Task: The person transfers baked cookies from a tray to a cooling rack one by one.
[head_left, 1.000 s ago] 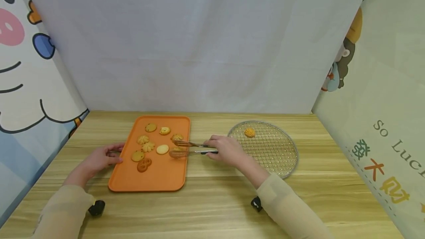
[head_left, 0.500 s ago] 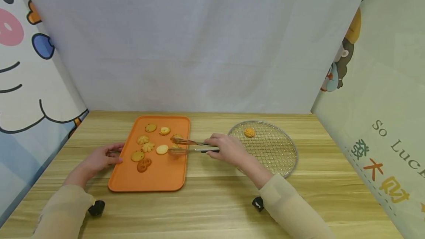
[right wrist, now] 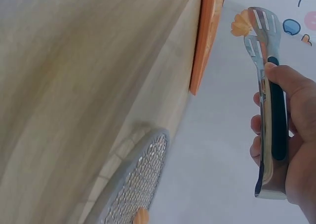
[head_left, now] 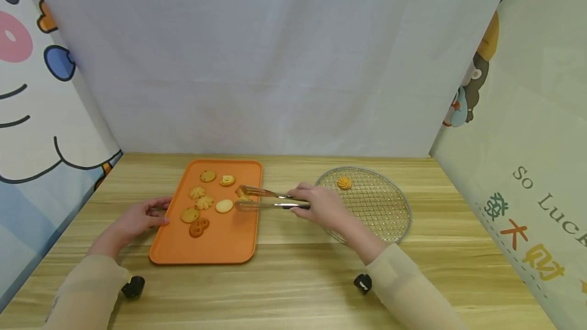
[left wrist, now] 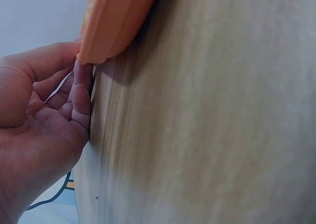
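Observation:
My right hand (head_left: 323,207) grips metal tongs (right wrist: 279,110) with dark handle grips. The tongs' slotted tips reach over the right edge of the orange tray (head_left: 211,251). A flower-shaped cookie (right wrist: 241,24) shows at those tips, seen partly behind them in the head view. At the tray's left edge my left hand (head_left: 137,220) pinches the rim, thumb on top and fingers beneath. Several cookies lie on the tray, among them a pretzel-shaped cookie (head_left: 199,227), a pale oval cookie (head_left: 224,206) and a bear-faced cookie (head_left: 227,181).
A round wire mesh rack (head_left: 376,208) rests on the wooden table (head_left: 284,284) at the right, partly behind my right forearm. One swirled cookie (head_left: 344,183) sits near its back left rim. A white curtain (head_left: 275,65) hangs behind, with printed cloths on both sides.
My right hand has moved slightly to the right. The tongs' tips have shifted a little toward the back and now frame the flower-shaped cookie. The left hand and tray stay put.

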`<action>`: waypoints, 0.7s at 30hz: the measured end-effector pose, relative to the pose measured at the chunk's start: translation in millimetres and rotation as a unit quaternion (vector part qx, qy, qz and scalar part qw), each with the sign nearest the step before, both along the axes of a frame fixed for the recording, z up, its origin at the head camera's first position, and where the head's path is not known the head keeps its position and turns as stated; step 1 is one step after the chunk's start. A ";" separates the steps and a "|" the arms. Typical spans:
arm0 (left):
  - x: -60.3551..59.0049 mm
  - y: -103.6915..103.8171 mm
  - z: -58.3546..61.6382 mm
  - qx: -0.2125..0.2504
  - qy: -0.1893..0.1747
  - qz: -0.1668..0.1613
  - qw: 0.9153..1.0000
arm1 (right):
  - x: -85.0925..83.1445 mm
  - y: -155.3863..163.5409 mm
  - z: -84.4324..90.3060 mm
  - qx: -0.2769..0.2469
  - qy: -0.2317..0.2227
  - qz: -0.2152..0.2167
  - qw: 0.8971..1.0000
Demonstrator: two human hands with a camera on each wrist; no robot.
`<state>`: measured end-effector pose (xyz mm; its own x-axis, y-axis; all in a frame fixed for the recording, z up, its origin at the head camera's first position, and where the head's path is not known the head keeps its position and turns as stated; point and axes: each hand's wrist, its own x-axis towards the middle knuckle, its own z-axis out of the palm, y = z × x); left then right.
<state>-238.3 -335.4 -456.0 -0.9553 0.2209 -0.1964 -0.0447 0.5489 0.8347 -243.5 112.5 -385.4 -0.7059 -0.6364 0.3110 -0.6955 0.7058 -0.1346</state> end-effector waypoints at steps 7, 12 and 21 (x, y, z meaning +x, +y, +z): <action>-0.5 0.2 0.0 0.001 -0.002 0.003 1.000 | 3.2 14.1 10.9 -0.016 0.005 -0.020 1.000; 0.2 0.6 0.5 -0.006 -0.001 0.005 1.000 | 4.3 27.0 17.4 -0.037 -0.003 -0.030 0.999; 0.8 1.2 1.3 -0.011 -0.001 0.005 1.000 | 3.5 54.6 29.8 -0.060 0.013 -0.046 0.997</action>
<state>-237.5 -334.2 -454.8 -0.9571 0.2073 -0.2024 -0.0512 0.5666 0.8224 -240.0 167.1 -355.6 -0.7501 -0.5269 0.3998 -0.6335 0.7458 -0.2058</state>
